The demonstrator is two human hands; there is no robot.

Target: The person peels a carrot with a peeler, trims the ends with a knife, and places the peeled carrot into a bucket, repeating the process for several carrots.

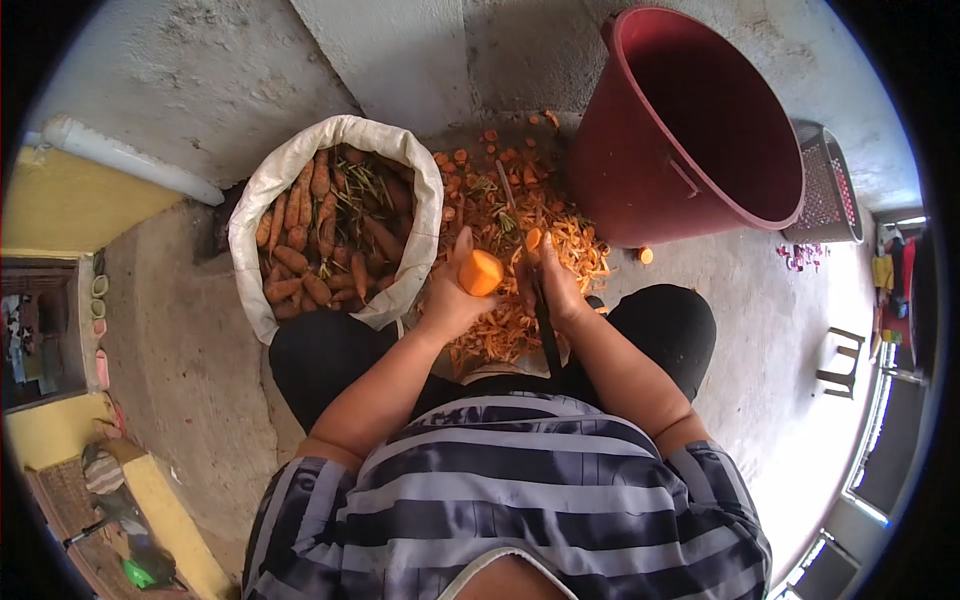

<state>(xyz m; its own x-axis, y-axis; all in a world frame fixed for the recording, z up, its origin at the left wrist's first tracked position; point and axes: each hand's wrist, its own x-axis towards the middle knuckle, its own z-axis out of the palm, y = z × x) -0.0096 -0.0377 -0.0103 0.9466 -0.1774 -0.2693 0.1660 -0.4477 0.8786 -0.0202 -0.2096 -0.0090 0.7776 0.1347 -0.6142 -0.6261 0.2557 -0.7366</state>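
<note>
My left hand (pixel 450 302) is closed around a peeled carrot (pixel 481 273), whose flat orange cut end faces up at me. A little to its right, my right hand (pixel 560 288) grips a dark-bladed knife (pixel 547 335); the blade points back toward my lap. A small cut carrot piece (pixel 534 240) shows by the right thumb, and I cannot make out whether it is pinched there. Beneath both hands spreads a heap of orange carrot peelings (pixel 500 335) with cut ends and green stems among them. To the left stands a white sack (pixel 250 235) full of unpeeled carrots (pixel 325 225).
A big red bucket (pixel 625 150) stands at the upper right, beside a perforated basket (pixel 835 180). A concrete wall (pixel 200 80) runs behind the sack. One loose carrot piece (pixel 645 256) lies near the bucket. Shoes (pixel 100 310) line the left doorway.
</note>
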